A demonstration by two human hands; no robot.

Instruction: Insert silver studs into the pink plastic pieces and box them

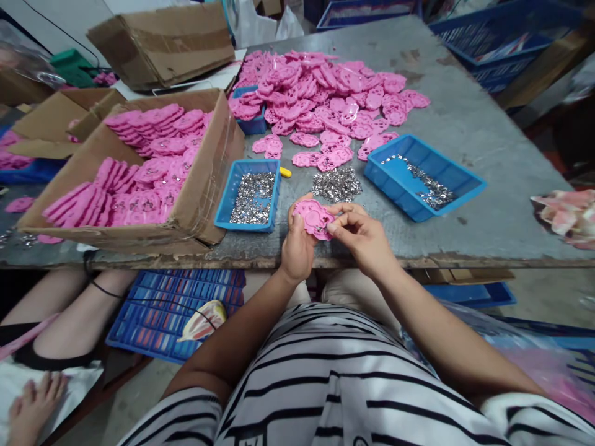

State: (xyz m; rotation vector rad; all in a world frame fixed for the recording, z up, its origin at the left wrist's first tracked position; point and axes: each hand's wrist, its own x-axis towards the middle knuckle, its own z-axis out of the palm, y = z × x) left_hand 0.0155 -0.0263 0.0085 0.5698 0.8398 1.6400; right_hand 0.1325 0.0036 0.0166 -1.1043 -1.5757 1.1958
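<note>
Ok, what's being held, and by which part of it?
A pink wavy-edged plastic piece: the left hand grips its left edge; the right hand touches its right edge, grip unclear.

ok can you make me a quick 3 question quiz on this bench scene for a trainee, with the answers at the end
1. True or false: only the left hand touches the pink molded piece.
2. Where is the loose heap of small metal parts?
a) on the floor
b) between the left blue tray and the right blue tray
c) on top of the striped shirt
3. Short answer: what container, just left of the left blue tray, holds stacked pink pieces?

Key
1. False; the right hand touches it too.
2. b
3. An open cardboard box.
</note>
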